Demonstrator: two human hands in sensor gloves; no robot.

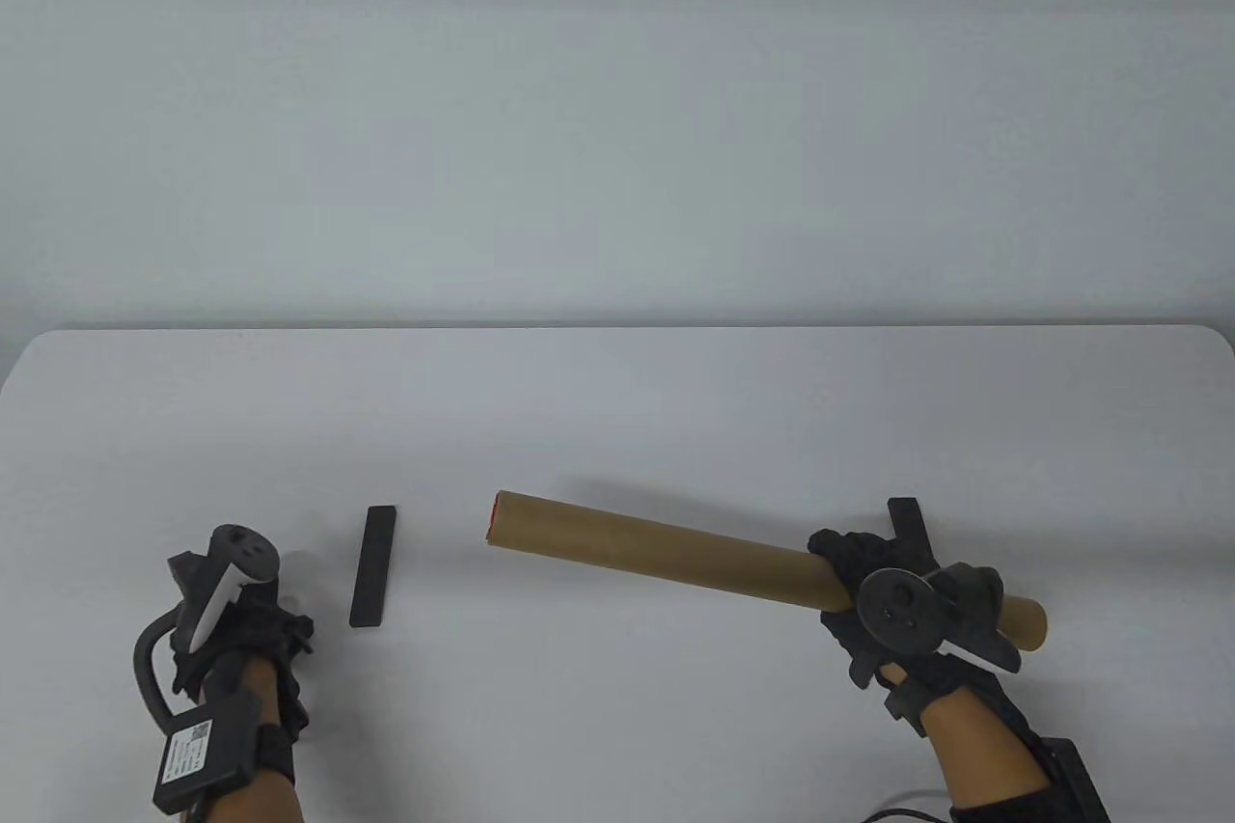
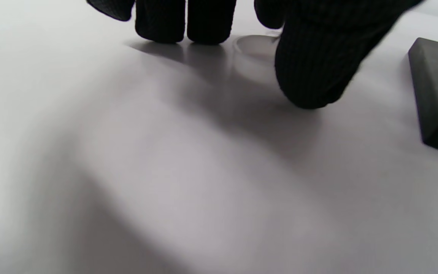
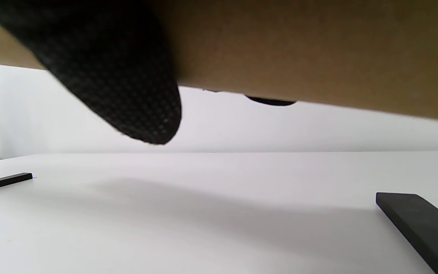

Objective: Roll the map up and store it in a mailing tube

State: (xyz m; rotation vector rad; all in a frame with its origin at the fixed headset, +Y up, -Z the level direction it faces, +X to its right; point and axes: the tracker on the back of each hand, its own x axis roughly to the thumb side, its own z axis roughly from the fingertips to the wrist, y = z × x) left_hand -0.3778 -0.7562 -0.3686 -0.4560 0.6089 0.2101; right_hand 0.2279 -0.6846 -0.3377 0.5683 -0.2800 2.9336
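Note:
A brown cardboard mailing tube [image 1: 656, 553] is held above the table, sloping from upper left to lower right. Red shows at its left end [image 1: 493, 519]. My right hand [image 1: 849, 572] grips the tube near its right end. In the right wrist view the tube [image 3: 318, 49] fills the top and my gloved thumb [image 3: 127, 87] wraps over it. My left hand [image 1: 253, 616] is low over the table at the left, holding nothing. In the left wrist view its fingers [image 2: 184, 23] and thumb [image 2: 310, 72] hang around a small pale round cap [image 2: 255, 47] on the table. No loose map sheet is in view.
A black flat bar [image 1: 373, 580] lies on the white table [image 1: 617, 398] between my hands; it also shows in the left wrist view [image 2: 437, 91]. A second black bar [image 1: 907, 519] lies behind my right hand and shows in the right wrist view [image 3: 424, 224].

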